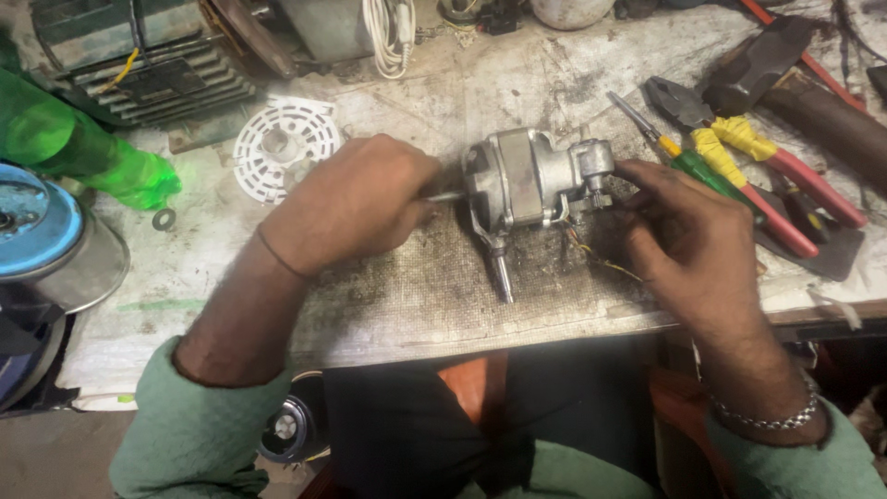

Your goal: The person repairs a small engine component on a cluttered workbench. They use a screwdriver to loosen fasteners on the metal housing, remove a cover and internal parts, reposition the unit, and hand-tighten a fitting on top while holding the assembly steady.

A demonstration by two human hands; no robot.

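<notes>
A small grey electric motor (528, 185) was seen lying on its side on the worn, stained workbench (443, 286), and everything else is placed relative to it. A steel shaft (500, 273) was pointed from the motor toward the near edge of the bench. The left hand (356, 203) was closed into a fist just to the left of the motor, clamped around a thin metal tool (445, 196) whose tip was pressed against the motor's left face. The right hand (688, 236) was held at the motor's right end, its fingertips (628, 171) pinched together on the small gearbox housing (593, 166) there. Thin wires (591, 254) were trailed out below that end.

Left of the motor, beyond the left hand, a white round plastic grille (277, 148) was laid flat, and further left a green plastic bottle (78, 148) was lying on its side. Right of the motor, behind the right hand, a green-handled screwdriver (688, 162) and pliers with red and yellow handles (767, 162) were laid close together, with a hammer (795, 79) further back. A metal bracelet (767, 416) was worn on the right wrist, and green sleeves (194, 434) were worn on both arms.
</notes>
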